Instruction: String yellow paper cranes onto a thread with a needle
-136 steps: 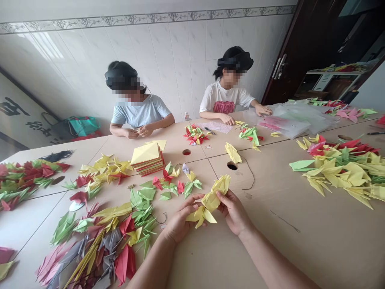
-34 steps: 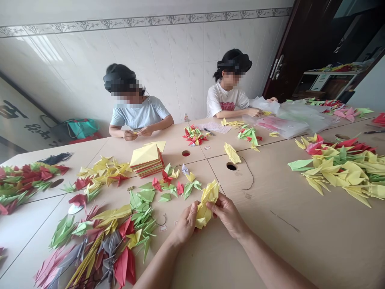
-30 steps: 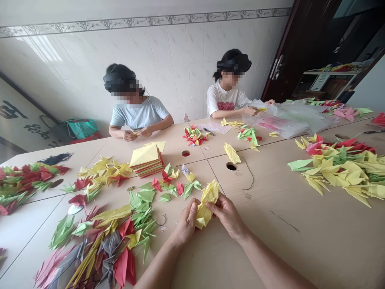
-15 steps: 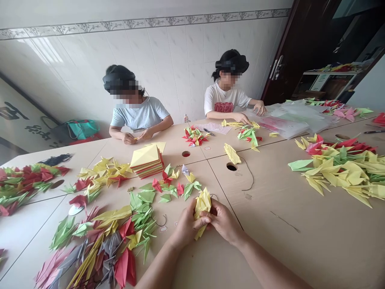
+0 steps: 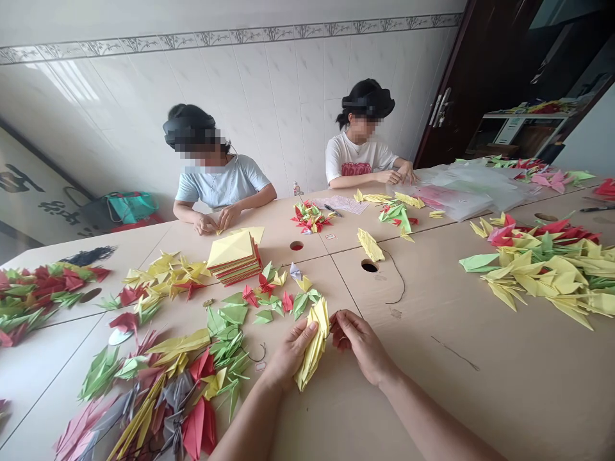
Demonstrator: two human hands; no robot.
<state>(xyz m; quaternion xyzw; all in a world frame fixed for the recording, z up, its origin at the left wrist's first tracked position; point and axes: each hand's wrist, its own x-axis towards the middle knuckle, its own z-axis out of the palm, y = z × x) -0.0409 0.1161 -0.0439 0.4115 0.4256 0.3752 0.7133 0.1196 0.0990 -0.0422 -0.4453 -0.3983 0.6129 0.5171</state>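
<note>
My left hand (image 5: 293, 352) is closed round a bundle of yellow folded-paper cranes (image 5: 314, 346), its thumb pressed on the near face. Just right of the bundle, my right hand (image 5: 358, 346) pinches what looks like a thin dark cord (image 5: 332, 319) at its fingertips; most of the cord is hidden. Small green, red and yellow folded pieces (image 5: 273, 301) lie beyond my hands. To the left spreads a big heap of folded-paper cranes (image 5: 196, 368) in several colours. Another yellow bundle (image 5: 371, 244) with a black cord (image 5: 401, 275) lies farther off.
A stack of square coloured paper (image 5: 234, 259) stands ahead. Two people (image 5: 221, 179) sit across the table, working with folded paper. More cranes (image 5: 552, 262) lie at right, near plastic sheets (image 5: 471, 189). A loose thread (image 5: 454, 352) lies right of my hands. The tabletop has round holes (image 5: 369, 266).
My right hand has moved off the yellow bundle to its right, fingers now pinched at the cord. The left hand has turned the bundle so its long side shows.
</note>
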